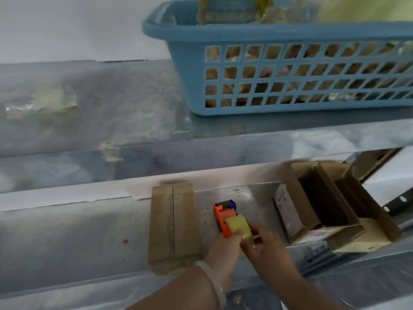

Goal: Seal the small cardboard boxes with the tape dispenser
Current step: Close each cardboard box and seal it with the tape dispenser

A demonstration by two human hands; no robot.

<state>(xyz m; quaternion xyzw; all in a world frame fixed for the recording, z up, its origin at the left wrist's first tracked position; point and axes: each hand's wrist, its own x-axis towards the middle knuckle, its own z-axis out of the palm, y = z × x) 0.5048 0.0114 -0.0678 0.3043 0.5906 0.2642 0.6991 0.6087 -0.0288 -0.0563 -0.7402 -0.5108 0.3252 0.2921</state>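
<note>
An orange and blue tape dispenser (224,214) with a yellowish tape roll lies on the lower metal shelf (89,231). My left hand (223,251) grips it from below and behind. My right hand (266,242) holds the roll end from the right side. Just left of the dispenser lies a flat, closed cardboard box (172,222) with a seam down its top. To the right stands an open cardboard box (328,206) with its flaps up and cardboard dividers inside.
A blue plastic basket (279,70) full of items sits on the upper shelf (89,104), overhanging the lower one. Scraps of tape stick to the upper shelf (53,101). A white wall lies behind.
</note>
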